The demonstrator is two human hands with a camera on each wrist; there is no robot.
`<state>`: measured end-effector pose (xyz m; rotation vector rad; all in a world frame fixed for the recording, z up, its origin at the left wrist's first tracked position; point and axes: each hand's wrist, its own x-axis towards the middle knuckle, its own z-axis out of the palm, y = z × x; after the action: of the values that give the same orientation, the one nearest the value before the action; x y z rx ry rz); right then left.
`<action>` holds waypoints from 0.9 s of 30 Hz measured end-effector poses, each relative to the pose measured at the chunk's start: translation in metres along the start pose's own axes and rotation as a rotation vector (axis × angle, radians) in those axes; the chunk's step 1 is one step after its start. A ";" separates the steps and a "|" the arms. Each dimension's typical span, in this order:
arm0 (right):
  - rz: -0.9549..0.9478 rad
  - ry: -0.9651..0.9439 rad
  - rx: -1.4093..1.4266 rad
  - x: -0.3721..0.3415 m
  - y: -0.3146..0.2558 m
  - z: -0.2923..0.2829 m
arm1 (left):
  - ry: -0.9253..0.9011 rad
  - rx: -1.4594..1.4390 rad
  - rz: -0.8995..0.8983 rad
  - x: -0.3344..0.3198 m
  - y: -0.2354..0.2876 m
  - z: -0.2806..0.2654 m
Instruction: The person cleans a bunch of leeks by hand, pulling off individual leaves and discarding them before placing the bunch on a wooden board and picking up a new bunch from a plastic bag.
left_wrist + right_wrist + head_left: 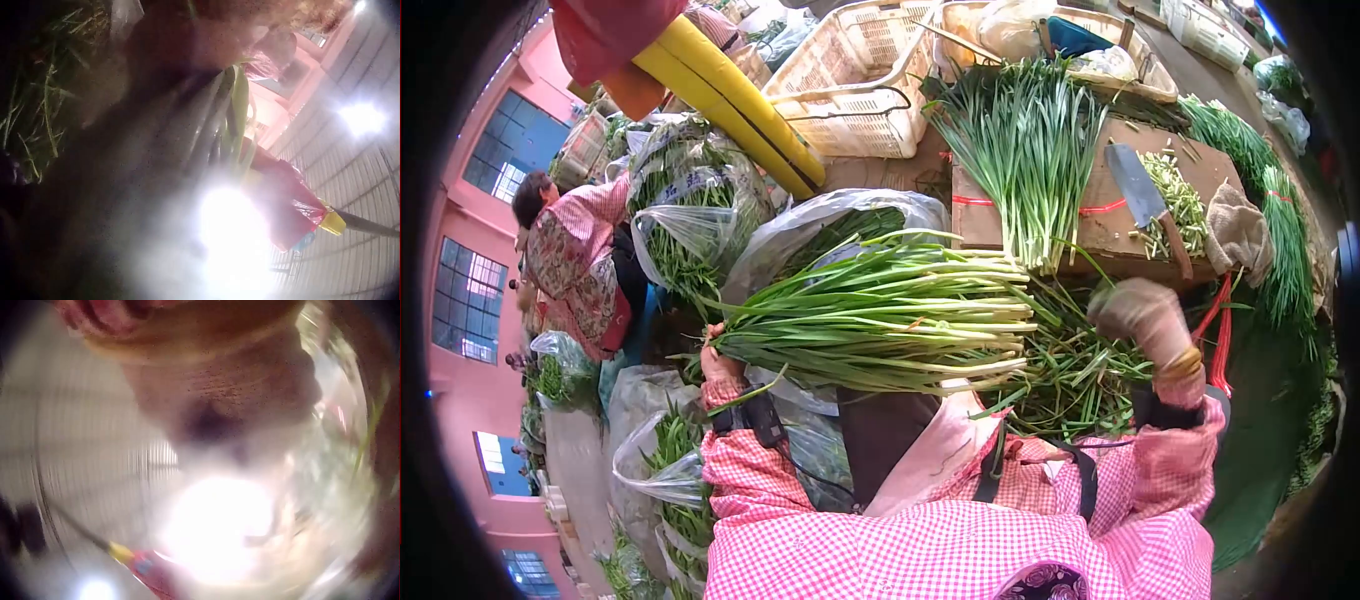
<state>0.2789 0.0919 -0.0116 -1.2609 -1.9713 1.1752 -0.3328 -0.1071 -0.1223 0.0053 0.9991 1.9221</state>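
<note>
A large bunch of long green stalks [880,315] lies across the front of the body in the head view, leaf ends left and pale ends right. My left hand [722,362] grips its leafy end. My right hand [1140,318], blurred, is right of the pale ends, apart from the bunch, above loose trimmings [1075,370]; a thin green blade shows near its fingers, whose pose is unclear. Another bunch [1030,150] rests on the cardboard-covered surface [990,215], beside a cleaver [1135,185] and cut stalk pieces [1175,195]. Both wrist views are blurred and glared.
Plastic crates [855,120] stand behind, and a yellow padded post [730,95] slants at the upper left. Bagged greens [690,215] and a person in a pink checked top [575,235] are at the left. A brown cloth [1240,235] and red strings [1218,340] hang at the right.
</note>
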 end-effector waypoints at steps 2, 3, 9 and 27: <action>0.103 -0.355 -0.925 -0.010 -0.005 0.008 | -0.017 -0.001 -0.029 -0.004 -0.006 0.006; -0.089 -0.133 -0.589 -0.011 -0.007 0.016 | 0.011 -0.126 0.040 -0.002 -0.008 0.007; -0.295 -0.092 -0.622 0.024 -0.110 0.107 | -0.227 0.001 0.027 -0.022 -0.008 0.032; -0.269 0.095 -0.627 -0.024 -0.072 0.047 | -0.515 -0.165 -0.190 0.017 -0.001 -0.034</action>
<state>0.2201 0.0382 0.0282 -1.2403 -2.4347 0.3614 -0.3541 -0.1160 -0.1521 0.2868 0.4775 1.6980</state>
